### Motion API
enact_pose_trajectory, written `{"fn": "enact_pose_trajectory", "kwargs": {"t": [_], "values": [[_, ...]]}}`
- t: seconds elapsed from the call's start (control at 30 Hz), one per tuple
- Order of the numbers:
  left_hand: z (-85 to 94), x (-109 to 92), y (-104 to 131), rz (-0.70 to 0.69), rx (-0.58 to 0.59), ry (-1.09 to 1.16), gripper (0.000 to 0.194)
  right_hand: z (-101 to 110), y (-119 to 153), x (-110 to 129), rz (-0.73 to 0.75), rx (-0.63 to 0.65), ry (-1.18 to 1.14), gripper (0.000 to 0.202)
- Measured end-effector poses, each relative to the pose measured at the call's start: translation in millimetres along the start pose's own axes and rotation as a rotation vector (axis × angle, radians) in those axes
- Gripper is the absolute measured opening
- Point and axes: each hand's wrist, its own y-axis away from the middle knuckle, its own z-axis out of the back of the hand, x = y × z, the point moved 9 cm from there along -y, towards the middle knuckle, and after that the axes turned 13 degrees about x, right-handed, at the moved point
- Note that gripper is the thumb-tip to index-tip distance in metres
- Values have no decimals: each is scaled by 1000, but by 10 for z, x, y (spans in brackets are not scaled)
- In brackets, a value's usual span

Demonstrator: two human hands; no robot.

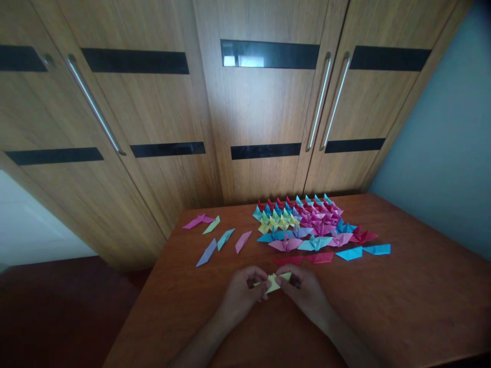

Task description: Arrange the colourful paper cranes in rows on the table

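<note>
Between my two hands is a small pale-yellow origami crane [273,284], with its paper wings out to both sides. My left hand [245,290] pinches its left side between thumb and fingers. On the other side, my right hand [301,289] grips the right part the same way. Both hands are just above the table, and the fingertips hide parts of the paper. Beyond them lie flat red folded strips [320,257] and blue folded strips [350,253]. Rows of finished paper cranes [316,243] in pink, blue, yellow and red stand behind those.
A brown wooden table [414,301] carries everything. At its left lie a purple folded piece [207,253], a teal one [225,238], a pink one [243,242], a green one [211,225] and a magenta one [195,221]. Wooden wardrobe doors [264,112] rise behind the table.
</note>
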Motion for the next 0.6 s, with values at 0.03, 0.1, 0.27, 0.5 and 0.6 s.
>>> {"fn": "enact_pose_trajectory", "kwargs": {"t": [0.03,0.1,0.27,0.5,0.6], "values": [[5,-3,0,-1,-6,-8,22,5,-4,-25,-7,-7,-5,19],[14,-10,-3,-10,-15,-38,22,20,-13,-74,-20,-26,1,20],[23,-15,-7,-12,-3,-80,21,85,-6,-129,-27,-87,15,22],[73,-81,31,-42,9,-98,18,249,124,-208,-34,-190,-94,30],[103,-96,44,-50,8,-121,14,440,224,-278,-56,-244,-105,35]]}}
